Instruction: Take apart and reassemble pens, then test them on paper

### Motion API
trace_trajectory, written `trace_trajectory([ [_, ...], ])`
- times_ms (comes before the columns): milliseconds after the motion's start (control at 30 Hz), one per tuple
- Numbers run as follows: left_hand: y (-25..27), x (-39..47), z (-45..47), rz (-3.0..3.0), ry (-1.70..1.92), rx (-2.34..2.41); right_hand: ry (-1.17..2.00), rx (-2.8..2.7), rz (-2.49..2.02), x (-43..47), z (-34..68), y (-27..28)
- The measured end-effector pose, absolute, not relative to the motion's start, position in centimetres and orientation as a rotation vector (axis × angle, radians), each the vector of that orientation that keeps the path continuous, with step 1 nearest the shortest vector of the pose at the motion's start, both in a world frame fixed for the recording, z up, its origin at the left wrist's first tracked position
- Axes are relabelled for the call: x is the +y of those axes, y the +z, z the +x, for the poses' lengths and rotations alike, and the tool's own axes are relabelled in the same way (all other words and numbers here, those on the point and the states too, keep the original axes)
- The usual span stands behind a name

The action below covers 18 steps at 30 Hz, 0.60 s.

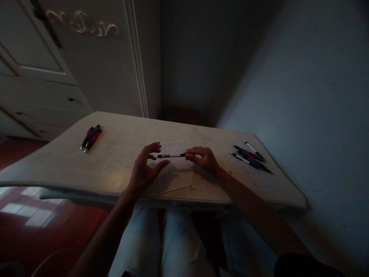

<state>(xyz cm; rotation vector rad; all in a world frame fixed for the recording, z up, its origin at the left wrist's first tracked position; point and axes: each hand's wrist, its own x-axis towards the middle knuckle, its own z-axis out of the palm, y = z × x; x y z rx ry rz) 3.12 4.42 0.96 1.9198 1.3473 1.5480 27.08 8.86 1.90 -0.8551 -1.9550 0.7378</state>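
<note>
A white pen with dark ends [173,156] lies level in the air above a written sheet of paper [175,181]. Its right end is pinched between the thumb and fingers of my right hand [204,159]. My left hand [147,165] is around the pen's left end, with thumb and fingers apart and no clear contact with it. A ring shows on one left finger. Under both hands, the paper rests near the front edge of the pale table [127,142].
Several pens [250,156] lie at the table's right, partly on another written sheet [259,179]. A small bunch of red, green and dark pens [91,137] sits at the far left. A wall [317,115] borders the right side; a white cabinet [100,77] stands behind.
</note>
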Motion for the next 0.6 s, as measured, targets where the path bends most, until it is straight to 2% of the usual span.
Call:
trace_trajectory([
  [267, 1.6, 4.4, 3.1, 1.903, 1.256, 1.447, 0.692, -1.979, -0.806, 9.2, 27.2, 1.6],
  [600, 0.6, 4.5, 2.8, 2.095, 1.522, 1.326, 0.736, -2.0, -0.8, 9.0, 27.1, 1.7],
])
